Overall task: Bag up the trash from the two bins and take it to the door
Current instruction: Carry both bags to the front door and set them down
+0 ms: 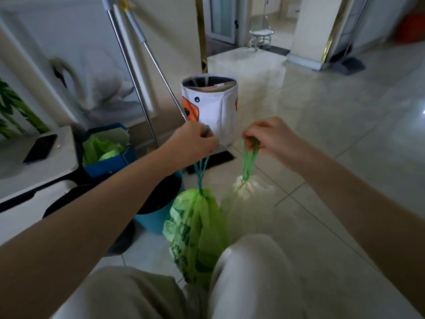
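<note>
My left hand [193,143] grips the teal drawstring of a full green trash bag [195,233], which hangs cinched shut in front of my knees. My right hand [269,139] holds the green drawstring of a pale, translucent white trash bag [250,203], also cinched at the neck and hanging just right of the green one. Below my left forearm stands a round light-blue bin [158,217] with a dark inside. A second, dark-blue bin [110,162] behind it is lined with a green bag.
A white fabric basket [213,109] with an orange duck print stands ahead on the tiled floor. Two metal mop handles [135,72] lean against the wall at left. A phone [40,148] lies on a low white cabinet. An open doorway [248,26] lies far ahead.
</note>
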`<state>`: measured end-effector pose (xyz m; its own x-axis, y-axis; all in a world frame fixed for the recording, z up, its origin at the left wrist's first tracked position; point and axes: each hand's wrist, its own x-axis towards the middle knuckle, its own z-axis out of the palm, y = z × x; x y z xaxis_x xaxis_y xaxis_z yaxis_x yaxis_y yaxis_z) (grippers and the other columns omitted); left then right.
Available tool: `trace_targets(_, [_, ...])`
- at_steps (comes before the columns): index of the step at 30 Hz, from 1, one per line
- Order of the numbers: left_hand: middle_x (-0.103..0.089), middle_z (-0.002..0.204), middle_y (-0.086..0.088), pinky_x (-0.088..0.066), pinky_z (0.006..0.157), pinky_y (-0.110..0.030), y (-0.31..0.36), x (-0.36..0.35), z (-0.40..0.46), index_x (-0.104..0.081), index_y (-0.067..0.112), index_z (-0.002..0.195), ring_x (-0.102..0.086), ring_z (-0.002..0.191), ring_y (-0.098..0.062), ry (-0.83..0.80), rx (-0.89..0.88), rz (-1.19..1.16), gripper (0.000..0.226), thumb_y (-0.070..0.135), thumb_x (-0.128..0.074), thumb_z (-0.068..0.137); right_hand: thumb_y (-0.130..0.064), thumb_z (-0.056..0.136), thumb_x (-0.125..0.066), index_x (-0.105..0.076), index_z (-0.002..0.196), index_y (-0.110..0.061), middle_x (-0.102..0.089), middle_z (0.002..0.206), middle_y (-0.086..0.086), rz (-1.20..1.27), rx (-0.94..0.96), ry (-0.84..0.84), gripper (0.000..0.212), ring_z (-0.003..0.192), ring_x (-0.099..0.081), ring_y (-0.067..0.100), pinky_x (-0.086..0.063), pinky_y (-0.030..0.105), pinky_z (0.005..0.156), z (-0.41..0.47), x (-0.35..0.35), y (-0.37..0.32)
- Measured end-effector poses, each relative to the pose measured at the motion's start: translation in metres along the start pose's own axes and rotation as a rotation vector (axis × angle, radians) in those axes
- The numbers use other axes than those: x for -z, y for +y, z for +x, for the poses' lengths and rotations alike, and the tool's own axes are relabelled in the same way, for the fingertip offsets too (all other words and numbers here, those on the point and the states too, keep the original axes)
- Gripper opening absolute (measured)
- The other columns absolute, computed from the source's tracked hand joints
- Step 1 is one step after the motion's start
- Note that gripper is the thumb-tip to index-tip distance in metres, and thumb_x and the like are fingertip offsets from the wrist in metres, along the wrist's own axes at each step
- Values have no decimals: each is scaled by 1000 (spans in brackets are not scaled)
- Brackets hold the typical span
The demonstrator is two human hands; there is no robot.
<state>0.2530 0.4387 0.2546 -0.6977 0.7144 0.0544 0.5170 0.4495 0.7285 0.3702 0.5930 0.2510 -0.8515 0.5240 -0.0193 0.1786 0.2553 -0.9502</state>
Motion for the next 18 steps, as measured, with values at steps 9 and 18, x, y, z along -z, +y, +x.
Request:
trace_targets(9, [-60, 50, 8, -52, 64, -33, 43, -53, 133, -70, 2, 75, -54, 51, -9, -64, -111, -229, 16, 15, -62, 82, -11, 76, -63, -66, 58, -8, -61, 47, -3, -90, -102, 237, 18, 45, -49, 12, -47, 31, 57, 96, 86, 30])
trace_targets(18, [-70, 73, -13, -54, 71, -42, 138, -80, 251, -66, 5, 82, -67, 74, -29, -236, -321, -91, 21, 23, -55, 80, -15, 79, -62, -62, 54, -12, -61, 49, 0, -325, -250, 516, 26, 51, -59, 19, -54, 35, 65, 139, 212, 2])
